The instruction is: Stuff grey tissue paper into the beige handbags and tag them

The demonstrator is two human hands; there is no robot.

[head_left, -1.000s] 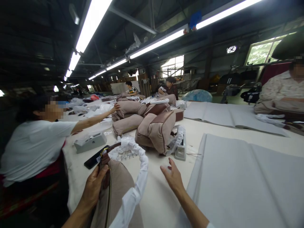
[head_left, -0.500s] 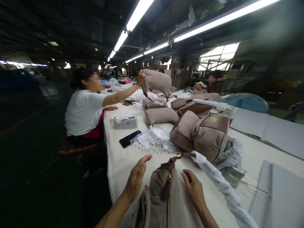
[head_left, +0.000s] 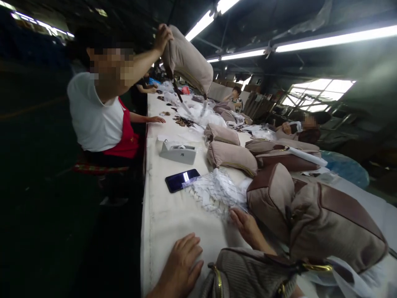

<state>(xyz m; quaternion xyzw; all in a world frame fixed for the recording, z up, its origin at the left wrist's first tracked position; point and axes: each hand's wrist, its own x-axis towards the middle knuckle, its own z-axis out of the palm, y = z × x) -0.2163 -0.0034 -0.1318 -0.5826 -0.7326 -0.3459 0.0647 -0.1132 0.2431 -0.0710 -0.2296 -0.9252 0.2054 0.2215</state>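
Observation:
The brown corduroy bag (head_left: pixel 245 269) lies tilted at the bottom of the head view, with a gold zipper showing. My left hand (head_left: pixel 184 263) rests on the white table to its left, fingers loosely spread and holding nothing. Beyond the bag, my right hand (head_left: pixel 248 227) reaches to the near edge of a plastic-wrapped heap of white paper packets (head_left: pixel 214 192). Its fingers are stretched out, the tips at the packets; a firm hold does not show. The bag hides part of my right forearm.
Several stuffed brown bags (head_left: pixel 328 219) crowd the right side. A black phone (head_left: pixel 181 180) and a grey tape dispenser (head_left: pixel 178 153) lie near the table's left edge. A co-worker in a white shirt (head_left: pixel 93 111) holds up another bag (head_left: pixel 189 62) at left.
My right hand has gone from beside the bag to the paper packets. The bag has tipped over toward the right. My left hand has lowered, and the co-worker's bag is raised higher.

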